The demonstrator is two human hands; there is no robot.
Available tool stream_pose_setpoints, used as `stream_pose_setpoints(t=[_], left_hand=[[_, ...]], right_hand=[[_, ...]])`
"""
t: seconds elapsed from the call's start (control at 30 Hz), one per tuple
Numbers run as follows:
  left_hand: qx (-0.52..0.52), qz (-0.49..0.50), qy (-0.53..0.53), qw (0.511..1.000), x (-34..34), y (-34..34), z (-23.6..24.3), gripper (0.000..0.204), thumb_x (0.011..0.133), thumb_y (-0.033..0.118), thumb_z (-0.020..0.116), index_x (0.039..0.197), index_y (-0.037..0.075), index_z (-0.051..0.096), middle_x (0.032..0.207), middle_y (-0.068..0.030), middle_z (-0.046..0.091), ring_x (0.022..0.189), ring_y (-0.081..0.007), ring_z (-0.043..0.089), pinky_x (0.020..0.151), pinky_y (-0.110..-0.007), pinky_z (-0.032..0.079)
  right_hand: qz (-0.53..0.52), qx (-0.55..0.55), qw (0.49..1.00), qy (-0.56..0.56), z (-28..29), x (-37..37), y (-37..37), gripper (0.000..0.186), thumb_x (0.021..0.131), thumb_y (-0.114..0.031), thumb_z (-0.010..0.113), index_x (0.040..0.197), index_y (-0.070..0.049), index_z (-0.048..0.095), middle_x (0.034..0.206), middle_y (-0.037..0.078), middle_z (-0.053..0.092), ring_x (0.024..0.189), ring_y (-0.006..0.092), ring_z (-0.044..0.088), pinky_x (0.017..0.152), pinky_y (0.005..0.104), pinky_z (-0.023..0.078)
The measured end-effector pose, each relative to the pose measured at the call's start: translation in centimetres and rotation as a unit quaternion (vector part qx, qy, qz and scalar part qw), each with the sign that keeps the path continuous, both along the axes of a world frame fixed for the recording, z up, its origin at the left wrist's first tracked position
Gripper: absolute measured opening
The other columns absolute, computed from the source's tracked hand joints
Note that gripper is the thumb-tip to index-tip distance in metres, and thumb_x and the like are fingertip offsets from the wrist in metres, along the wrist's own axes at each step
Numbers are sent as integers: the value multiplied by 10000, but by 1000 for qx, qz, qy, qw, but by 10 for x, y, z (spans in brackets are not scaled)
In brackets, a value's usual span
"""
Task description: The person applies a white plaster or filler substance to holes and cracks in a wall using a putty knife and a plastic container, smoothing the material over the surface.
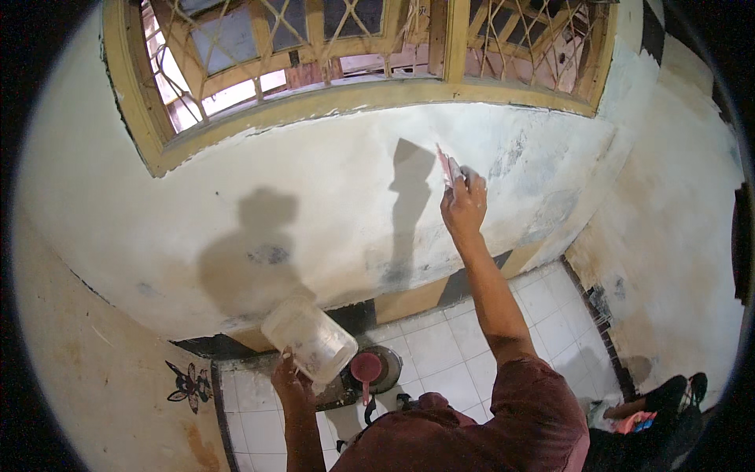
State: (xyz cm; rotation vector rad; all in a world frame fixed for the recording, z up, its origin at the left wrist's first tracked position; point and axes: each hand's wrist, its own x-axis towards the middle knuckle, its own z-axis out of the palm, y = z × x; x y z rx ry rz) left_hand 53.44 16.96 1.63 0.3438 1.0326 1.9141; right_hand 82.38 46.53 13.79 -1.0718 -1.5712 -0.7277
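Note:
My right hand is raised to the pale wall below the window, closed around a flat scraper with a pinkish edge. The scraper is seen nearly edge-on, and whether it touches the wall I cannot tell. Its broad shadow falls on the wall to the left. Low on the left, my left hand grips the near edge of a clear plastic container, which is tilted. Whitish smears show inside the container. The wall has whitish patches and dark stains, mostly at the right.
A yellow wooden window frame with a metal grille spans the top. A pink dipper rests over a dark round vessel on white floor tiles. Dark cloth items lie at lower right. Side walls close in both sides.

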Motion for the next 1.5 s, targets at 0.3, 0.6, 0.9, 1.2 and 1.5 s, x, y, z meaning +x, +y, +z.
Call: stream_pose_setpoints(t=[0.3,0.6,0.9,1.2,1.5], left_hand=[[-53,56,10,997,40,17,11,517,861,296,603,1185,-87,478,1105,-180,582,982,-297,603,801,-414,508],[-61,83,21,994,55,42,18,509,854,281,597,1200,-73,475,1091,-173,580,979,-291,600,837,-423,500],[-57,47,46,996,59,63,32,519,877,298,563,1195,-99,464,1094,-179,568,1018,-295,577,893,-434,473],[-41,24,19,999,42,69,15,498,867,289,581,1197,-69,480,1116,-167,567,1014,-285,582,888,-422,477],[-49,-18,83,995,29,62,2,522,908,379,520,1271,9,469,1207,-128,551,1106,-274,541,927,-434,449]], right_hand=[[43,41,972,-228,0,49,125,415,747,-104,571,1161,-94,587,1011,109,528,898,287,544,736,454,437],[137,-3,949,-284,-26,78,163,408,688,-82,605,1094,-96,647,986,79,535,866,242,518,735,411,398],[134,4,960,-246,-25,109,174,360,635,-57,621,991,-93,664,963,75,540,869,279,541,741,436,405],[185,32,962,-198,19,91,160,520,586,-21,642,1097,-119,655,947,42,544,872,263,537,786,439,412],[143,30,979,143,-24,137,148,73,666,-12,561,734,-6,537,786,166,496,749,367,517,659,451,425]])
